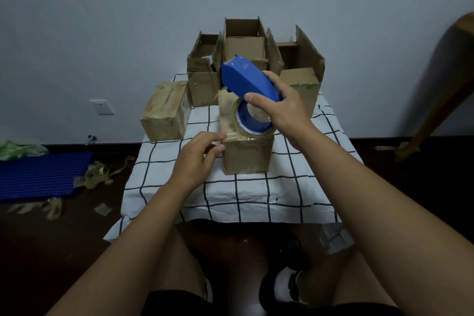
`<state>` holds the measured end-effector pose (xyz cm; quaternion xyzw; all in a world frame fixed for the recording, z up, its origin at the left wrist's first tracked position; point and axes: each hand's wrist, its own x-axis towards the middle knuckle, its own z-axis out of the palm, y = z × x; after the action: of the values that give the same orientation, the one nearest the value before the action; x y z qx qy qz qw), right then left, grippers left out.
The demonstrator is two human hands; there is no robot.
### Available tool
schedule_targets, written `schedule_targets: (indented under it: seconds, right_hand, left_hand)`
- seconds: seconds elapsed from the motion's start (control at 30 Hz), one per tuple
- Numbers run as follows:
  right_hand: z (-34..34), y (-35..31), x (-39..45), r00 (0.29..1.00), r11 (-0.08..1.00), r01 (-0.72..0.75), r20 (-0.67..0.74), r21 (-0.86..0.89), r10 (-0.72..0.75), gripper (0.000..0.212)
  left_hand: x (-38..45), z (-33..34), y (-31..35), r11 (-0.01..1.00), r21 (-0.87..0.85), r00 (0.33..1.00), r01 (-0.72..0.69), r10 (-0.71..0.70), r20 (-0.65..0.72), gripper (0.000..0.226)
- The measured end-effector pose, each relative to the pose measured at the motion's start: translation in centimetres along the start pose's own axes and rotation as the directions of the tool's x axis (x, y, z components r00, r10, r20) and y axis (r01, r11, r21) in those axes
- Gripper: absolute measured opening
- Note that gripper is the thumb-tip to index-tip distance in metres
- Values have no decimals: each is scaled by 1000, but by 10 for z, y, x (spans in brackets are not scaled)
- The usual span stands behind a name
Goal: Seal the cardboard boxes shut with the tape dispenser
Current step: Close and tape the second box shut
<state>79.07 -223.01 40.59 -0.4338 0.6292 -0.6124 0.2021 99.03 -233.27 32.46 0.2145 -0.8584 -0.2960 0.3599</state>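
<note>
A small closed cardboard box with tape across its top stands in the middle of the checked cloth. My right hand grips a blue tape dispenser tilted above the box, its roll of clear tape resting on the box top. My left hand touches the box's upper left edge with loosely curved fingers. A taped box sits at the left edge of the cloth. Three open boxes stand at the back: left, middle, right.
The table under the white checked cloth is small and stands against a grey wall. Torn tape scraps and a blue plastic mat lie on the dark floor at left. A wooden leg slants at right. My knees are below the table.
</note>
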Motion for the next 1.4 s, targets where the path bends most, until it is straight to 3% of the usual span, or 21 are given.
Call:
schedule_targets:
  seconds: [0.23, 0.47, 0.73, 0.9, 1.13, 1.3, 1.4]
  right_hand:
    - [1, -1, -1, 1000, 1000, -2, -2, 3, 2, 62]
    - [1, -1, -1, 1000, 1000, -3, 1, -3, 3, 59]
    - [0, -1, -2, 1000, 1000, -11, -9, -3, 11, 66]
    - [-1, -1, -2, 1000, 1000, -19, -20, -2, 19, 68]
    - [0, -2, -2, 1000, 1000, -19, -5, 0, 19, 69]
    - [-2, -1, -1, 1000, 1000, -18, -12, -5, 18, 68]
    - [-2, -1, 0, 1000, 1000, -21, -4, 8, 21, 68]
  left_hand:
    - [0, -4, 5, 999, 13, 999, -36, 36, 18, 28]
    - [7, 0, 8, 988, 125, 995, -93, 96, -17, 19]
    - [11, -3, 5, 994, 96, 998, -52, 49, 29, 24]
    - [13, 4, 12, 982, 180, 999, -52, 53, -4, 18]
    - [12, 8, 24, 950, 294, 994, -108, 100, 43, 36]
    - [12, 26, 30, 969, 246, 997, -29, 45, -61, 26]
    - [11, 26, 27, 977, 212, 1000, 17, -13, -17, 34]
